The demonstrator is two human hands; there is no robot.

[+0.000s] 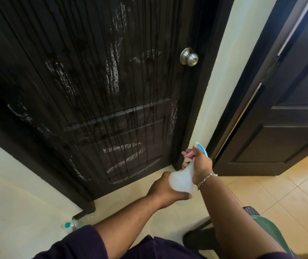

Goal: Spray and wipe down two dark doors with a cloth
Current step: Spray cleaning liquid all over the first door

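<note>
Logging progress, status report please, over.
Left hand grips spray bottle base; right hand on its trigger. Closed door wet, streaked. No cloth seen. Nothing in the way.

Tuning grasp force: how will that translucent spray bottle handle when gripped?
The spray bottle looks like thin translucent plastic, so probably light and squeezable. The left hand cups its base while the right hand holds the neck, hinting top-heaviness. Possibly slippery given the wet door.
</note>
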